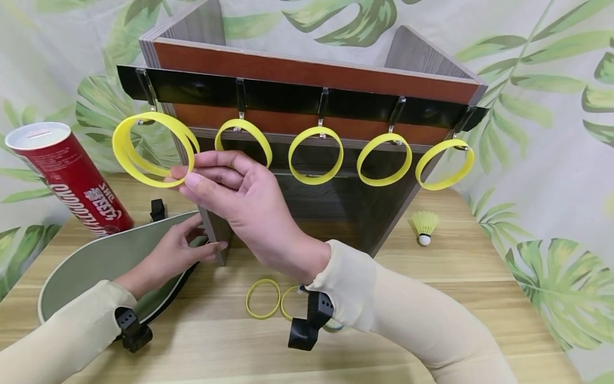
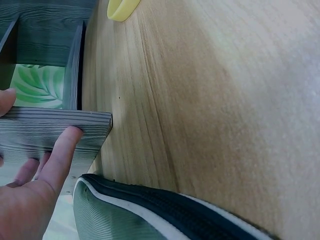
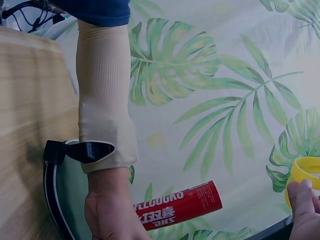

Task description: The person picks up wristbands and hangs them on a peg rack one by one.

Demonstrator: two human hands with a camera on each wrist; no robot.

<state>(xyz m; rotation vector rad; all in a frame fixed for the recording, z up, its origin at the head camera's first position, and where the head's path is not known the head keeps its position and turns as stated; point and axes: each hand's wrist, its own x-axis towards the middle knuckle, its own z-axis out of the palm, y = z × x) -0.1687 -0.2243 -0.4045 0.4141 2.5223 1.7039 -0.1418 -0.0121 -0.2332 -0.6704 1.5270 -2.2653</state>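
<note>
My right hand pinches the lower rim of a yellow ring at the leftmost hook. Two yellow rims overlap there; whether both hang on the hook I cannot tell. The hook belongs to a black strip across the front of a wooden stand. Single yellow rings hang from the other hooks. Low on the stand's left side panel, my left hand grips the board between thumb and fingers. In the right wrist view, a yellow ring shows at the fingertips.
A green zipped case lies under my left forearm, beside a red tube with a white lid. Yellow rings lie on the table, partly behind my right wrist. A yellow shuttlecock sits at the right.
</note>
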